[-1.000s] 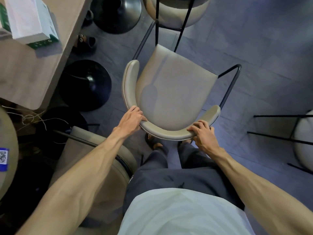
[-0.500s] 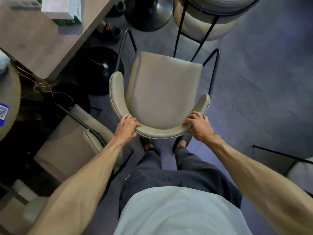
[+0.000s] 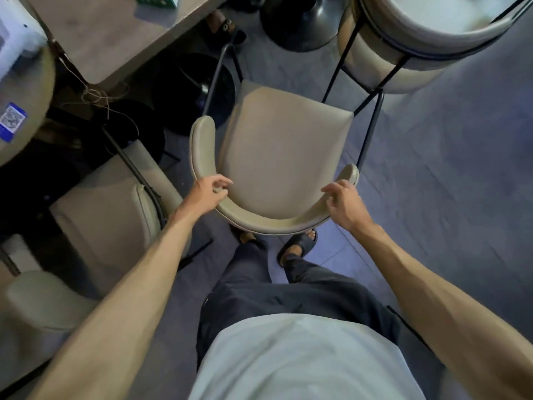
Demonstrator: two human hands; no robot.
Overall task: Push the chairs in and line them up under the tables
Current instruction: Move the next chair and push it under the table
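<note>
From the head camera, the beige chair (image 3: pixel 288 157) with thin black metal legs stands on the grey floor (image 3: pixel 447 197) directly ahead of the person. Its seat is in full view, and its front edge lies near the corner of the grey bench (image 3: pixel 115 39) and that bench's round black base (image 3: pixel 199 90). The left grip (image 3: pixel 207 189), a bare hand, is over the left curve of the backrest. The right grip (image 3: pixel 343 200) is over the right curve. Both have fingers loosely bent and apart, clasping nothing; whether they brush the padding cannot be told. A second beige chair (image 3: pixel 115 197) sits to the left beside a round bench (image 3: pixel 26 90) bearing a blue sticker (image 3: pixel 11 122) with a QR code, its small print unreadable. A third chair (image 3: pixel 418 39) stands top right. A green-and-white box (image 3: pixel 155 0) sits on the grey bench, its lettering too blurred to read.
</note>
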